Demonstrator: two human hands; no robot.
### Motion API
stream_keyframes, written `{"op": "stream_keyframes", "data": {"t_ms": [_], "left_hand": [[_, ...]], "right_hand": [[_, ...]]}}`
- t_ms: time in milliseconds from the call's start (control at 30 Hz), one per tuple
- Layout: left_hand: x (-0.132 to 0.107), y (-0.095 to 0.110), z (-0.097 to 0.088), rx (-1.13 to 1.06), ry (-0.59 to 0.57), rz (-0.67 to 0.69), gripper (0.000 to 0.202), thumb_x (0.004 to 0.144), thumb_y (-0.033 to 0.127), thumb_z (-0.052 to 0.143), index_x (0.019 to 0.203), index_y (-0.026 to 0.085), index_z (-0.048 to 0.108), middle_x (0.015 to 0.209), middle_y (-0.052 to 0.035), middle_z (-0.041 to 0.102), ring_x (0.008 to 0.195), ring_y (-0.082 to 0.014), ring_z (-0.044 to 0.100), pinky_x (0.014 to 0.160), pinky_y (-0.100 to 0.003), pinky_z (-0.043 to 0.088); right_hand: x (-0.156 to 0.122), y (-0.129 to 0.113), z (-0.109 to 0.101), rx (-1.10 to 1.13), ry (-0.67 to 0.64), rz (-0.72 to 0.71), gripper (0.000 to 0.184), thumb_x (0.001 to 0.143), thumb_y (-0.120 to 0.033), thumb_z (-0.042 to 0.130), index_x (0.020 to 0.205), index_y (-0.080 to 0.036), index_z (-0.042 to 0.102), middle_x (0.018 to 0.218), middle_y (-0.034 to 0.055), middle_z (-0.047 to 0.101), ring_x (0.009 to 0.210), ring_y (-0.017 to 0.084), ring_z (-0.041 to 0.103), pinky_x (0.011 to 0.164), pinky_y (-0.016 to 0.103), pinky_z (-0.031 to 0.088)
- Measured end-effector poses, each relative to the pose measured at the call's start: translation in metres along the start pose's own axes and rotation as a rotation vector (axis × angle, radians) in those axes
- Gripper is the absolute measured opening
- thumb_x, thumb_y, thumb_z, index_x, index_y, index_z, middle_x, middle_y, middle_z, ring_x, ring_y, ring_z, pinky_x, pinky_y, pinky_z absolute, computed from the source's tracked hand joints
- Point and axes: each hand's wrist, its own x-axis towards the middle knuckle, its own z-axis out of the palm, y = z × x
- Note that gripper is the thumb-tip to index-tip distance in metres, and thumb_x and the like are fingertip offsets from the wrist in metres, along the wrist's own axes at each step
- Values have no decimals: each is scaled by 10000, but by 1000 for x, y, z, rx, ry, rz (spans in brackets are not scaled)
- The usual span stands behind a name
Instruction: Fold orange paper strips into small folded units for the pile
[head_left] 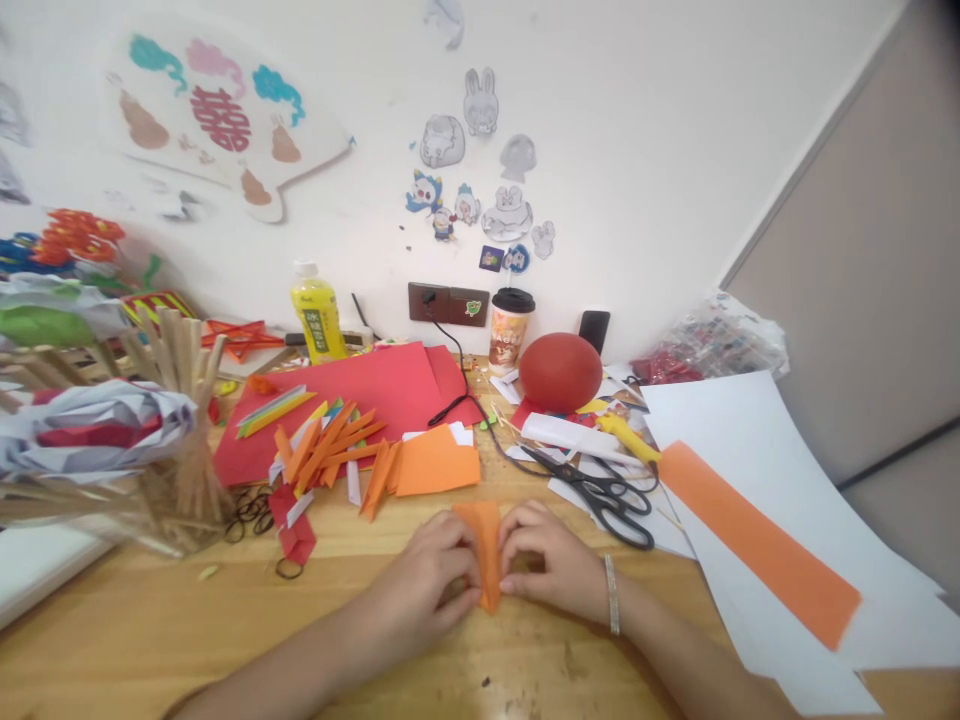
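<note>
Orange folded paper (487,553), head view: lies on the wooden counter (225,640), pressed between both hands. Left hand (431,578): just left of the paper, fingers closed on its edge. Right hand (553,565): just right of the paper, fingers closed on the opposite edge; bracelet (611,595) at the wrist. Black scissors (600,490): near, behind and right of the paper. Pile of orange strips (330,452): behind and left of it. Long orange strip (757,545) on white sheets (750,430): well right. Red ball (560,372), lidded cup (510,330): behind the paper.

Scissors (600,490) lie nr white sheets (750,440), red ball (560,372) & cup (511,328) behind (yellow bottle (318,320) farther left).
</note>
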Motion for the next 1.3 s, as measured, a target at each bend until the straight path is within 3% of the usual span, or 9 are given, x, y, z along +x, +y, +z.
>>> {"op": "stream_keyframes", "data": {"t_ms": [333, 700, 833, 1033, 1200, 1300], "left_hand": [[2, 3, 12, 118, 37, -199, 117, 746, 135, 566, 635, 171, 575, 747, -30, 523, 771, -194, 480, 687, -321, 409], [5, 3, 20, 196, 86, -227, 114, 715, 154, 586, 606, 166, 555, 722, -35, 524, 736, -201, 484, 649, -324, 402], [5, 3, 22, 222, 68, -245, 106, 716, 159, 583, 613, 167, 558, 732, -34, 527, 743, -200, 482, 653, -321, 394], [4, 3, 21, 224, 26, -268, 119, 744, 176, 570, 626, 171, 569, 750, -31, 533, 763, -194, 481, 672, -318, 385], [5, 4, 23, 261, 7, -282, 77, 715, 152, 616, 648, 169, 581, 763, -30, 537, 789, -201, 478, 699, -324, 384], [5, 4, 26, 306, 10, -277, 68, 713, 138, 618, 665, 172, 585, 774, -31, 543, 796, -204, 474, 708, -330, 382]], "right_hand": [[1, -15, 8, -93, 56, 128, 149, 653, -111, 715, 649, -184, 585, 835, -5, 527, 863, 169, 470, 781, 300, 375], [-1, -20, 11, -130, 83, 132, 163, 653, -64, 663, 664, -178, 547, 845, -2, 502, 865, 167, 448, 773, 292, 356], [-3, -23, 13, -151, 78, 144, 187, 639, -112, 688, 726, -183, 538, 861, -7, 485, 874, 167, 433, 778, 287, 351], [-3, -26, 16, -163, 70, 222, 282, 572, -163, 737, 772, -203, 542, 877, -17, 484, 883, 178, 429, 771, 287, 346], [0, -25, 14, -141, 95, 334, 222, 576, -157, 728, 717, -199, 562, 845, -12, 515, 866, 189, 463, 769, 302, 351], [1, -20, 12, -121, 96, 347, 166, 625, -78, 648, 708, -202, 577, 834, -7, 541, 866, 190, 479, 776, 312, 352]]}}
